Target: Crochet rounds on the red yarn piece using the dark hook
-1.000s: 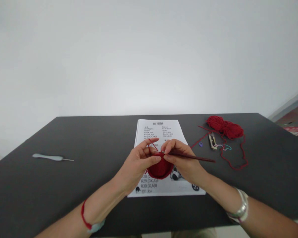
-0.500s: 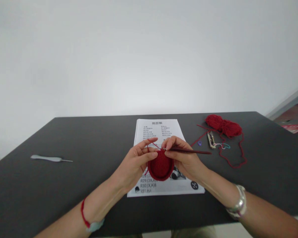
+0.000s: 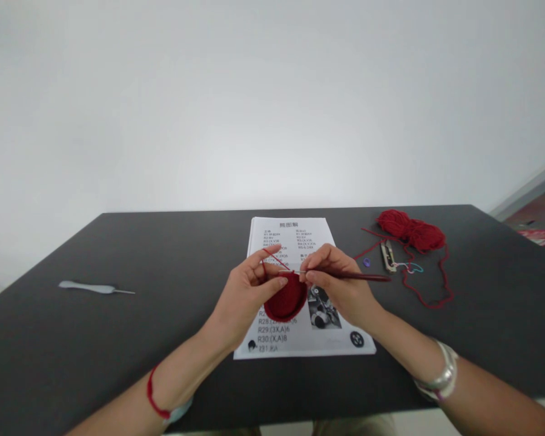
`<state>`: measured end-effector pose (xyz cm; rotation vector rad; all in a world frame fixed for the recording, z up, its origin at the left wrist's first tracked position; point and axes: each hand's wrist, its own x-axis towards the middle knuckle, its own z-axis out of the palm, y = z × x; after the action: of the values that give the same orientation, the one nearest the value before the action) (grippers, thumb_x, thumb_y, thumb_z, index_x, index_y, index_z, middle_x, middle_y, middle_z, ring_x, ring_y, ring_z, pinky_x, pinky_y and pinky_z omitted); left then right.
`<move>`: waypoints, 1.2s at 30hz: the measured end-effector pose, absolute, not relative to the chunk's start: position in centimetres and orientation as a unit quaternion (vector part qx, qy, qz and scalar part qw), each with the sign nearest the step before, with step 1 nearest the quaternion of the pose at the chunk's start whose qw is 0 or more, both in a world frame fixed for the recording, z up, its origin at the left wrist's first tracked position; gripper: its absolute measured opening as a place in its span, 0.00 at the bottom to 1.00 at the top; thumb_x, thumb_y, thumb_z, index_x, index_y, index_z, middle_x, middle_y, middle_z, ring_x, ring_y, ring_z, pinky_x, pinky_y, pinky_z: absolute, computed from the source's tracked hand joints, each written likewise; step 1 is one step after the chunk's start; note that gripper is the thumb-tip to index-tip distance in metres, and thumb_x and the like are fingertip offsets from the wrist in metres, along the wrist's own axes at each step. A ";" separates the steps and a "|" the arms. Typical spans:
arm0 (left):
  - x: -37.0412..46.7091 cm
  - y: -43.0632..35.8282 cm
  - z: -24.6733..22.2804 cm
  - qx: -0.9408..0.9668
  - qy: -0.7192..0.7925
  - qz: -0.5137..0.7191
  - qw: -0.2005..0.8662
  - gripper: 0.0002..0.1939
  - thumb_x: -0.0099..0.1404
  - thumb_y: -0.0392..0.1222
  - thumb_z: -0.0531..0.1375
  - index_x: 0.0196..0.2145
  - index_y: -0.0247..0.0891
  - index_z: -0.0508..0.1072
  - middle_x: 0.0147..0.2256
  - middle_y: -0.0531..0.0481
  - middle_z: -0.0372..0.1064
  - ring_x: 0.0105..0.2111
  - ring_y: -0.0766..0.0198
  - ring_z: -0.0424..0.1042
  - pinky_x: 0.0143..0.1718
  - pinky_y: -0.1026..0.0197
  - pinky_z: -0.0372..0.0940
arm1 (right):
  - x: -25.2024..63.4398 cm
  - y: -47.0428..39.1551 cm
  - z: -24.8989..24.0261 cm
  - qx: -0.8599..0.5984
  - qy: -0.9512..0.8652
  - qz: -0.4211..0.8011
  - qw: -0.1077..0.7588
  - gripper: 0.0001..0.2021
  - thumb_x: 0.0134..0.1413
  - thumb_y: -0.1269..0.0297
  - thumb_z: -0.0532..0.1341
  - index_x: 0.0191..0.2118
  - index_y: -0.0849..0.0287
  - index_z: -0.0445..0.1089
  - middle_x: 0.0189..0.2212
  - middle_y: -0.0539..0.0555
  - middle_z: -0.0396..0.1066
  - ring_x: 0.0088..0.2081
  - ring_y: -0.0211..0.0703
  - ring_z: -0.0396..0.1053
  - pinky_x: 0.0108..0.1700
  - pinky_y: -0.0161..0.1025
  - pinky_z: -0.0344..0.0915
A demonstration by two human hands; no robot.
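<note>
My left hand (image 3: 243,290) pinches a round, cupped piece of red crochet (image 3: 287,300) near its top edge. A strand of red yarn (image 3: 277,259) runs over the raised left index finger down to the edge of the work. Between the fingers and thumb of my right hand (image 3: 338,281) is a crochet hook (image 3: 361,276) with a dark red handle. Its thin metal tip lies at the top edge of the crochet. Whether the tip is through a stitch I cannot make out.
Printed pattern sheets (image 3: 309,348) lie under my hands on the dark table (image 3: 186,242). To the right are a red yarn skein (image 3: 411,231), a small cutter-like tool (image 3: 387,257) and a purple ring (image 3: 367,262). A grey-handled hook (image 3: 91,287) rests at the left.
The red crochet has shifted a little left and turned, uncovering more of the sheet's photo. My right hand has drawn slightly away from the left, still with the hook.
</note>
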<state>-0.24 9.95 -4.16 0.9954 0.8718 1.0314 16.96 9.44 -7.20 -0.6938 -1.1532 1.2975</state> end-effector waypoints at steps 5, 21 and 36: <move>-0.3 9.7 -4.1 0.456 0.400 0.466 0.643 0.28 0.51 0.32 0.68 0.50 0.33 0.69 0.28 0.52 0.76 0.28 0.65 0.72 0.34 0.63 0.64 | 17.3 9.6 -6.9 -0.262 -0.491 0.588 0.587 0.08 0.47 0.67 0.70 0.26 0.57 0.69 0.25 0.48 0.74 0.24 0.36 0.68 0.27 0.35 0.63; -0.4 10.0 -4.6 0.450 0.416 0.469 0.636 0.26 0.52 0.35 0.67 0.49 0.31 0.69 0.26 0.54 0.74 0.26 0.68 0.70 0.31 0.65 0.62 | 17.9 9.7 -7.2 -0.238 -0.547 0.554 0.580 0.08 0.51 0.73 0.66 0.27 0.57 0.66 0.24 0.46 0.72 0.25 0.35 0.68 0.29 0.34 0.61; -0.1 9.8 -4.4 0.464 0.419 0.476 0.619 0.28 0.50 0.33 0.66 0.50 0.30 0.67 0.25 0.55 0.73 0.25 0.69 0.68 0.30 0.66 0.62 | 17.3 8.9 -6.7 -0.327 -0.602 0.438 0.582 0.08 0.49 0.75 0.62 0.25 0.57 0.64 0.23 0.46 0.69 0.24 0.35 0.65 0.27 0.35 0.60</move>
<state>-0.13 9.80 -4.41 1.0667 0.9628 1.0939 17.33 8.94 -6.70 -0.7641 -1.4060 1.0228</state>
